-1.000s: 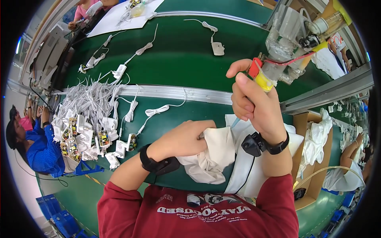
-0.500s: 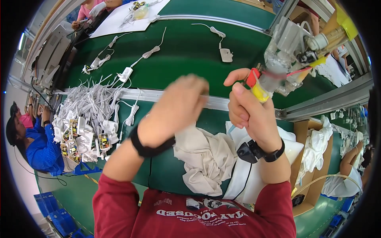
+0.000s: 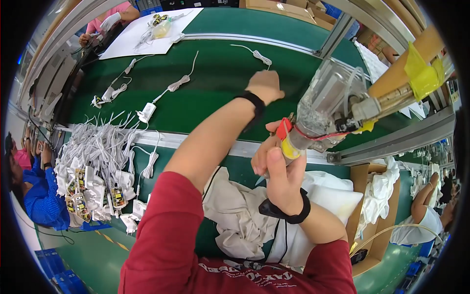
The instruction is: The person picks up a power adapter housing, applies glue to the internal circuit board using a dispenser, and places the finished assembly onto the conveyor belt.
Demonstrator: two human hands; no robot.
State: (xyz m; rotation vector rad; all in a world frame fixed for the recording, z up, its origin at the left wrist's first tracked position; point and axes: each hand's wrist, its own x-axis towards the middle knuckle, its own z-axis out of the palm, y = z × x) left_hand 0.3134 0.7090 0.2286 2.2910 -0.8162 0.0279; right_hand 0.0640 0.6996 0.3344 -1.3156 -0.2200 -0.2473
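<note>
Centrally, the right hand [image 3: 274,169] grips a hanging power tool [image 3: 320,115] by its yellow-and-red handle above the green tabletop [image 3: 210,78]. The left hand [image 3: 265,85] reaches far across the tabletop, loosely curled and holding nothing, near a white cable [image 3: 257,55]. A crumpled cloth [image 3: 240,215] lies near the person.

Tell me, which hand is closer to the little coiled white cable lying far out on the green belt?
The left hand. It reaches out over the belt, just below the coiled white cable. The right hand stays near the body, gripping the hanging tool's yellow-and-red handle.
</note>
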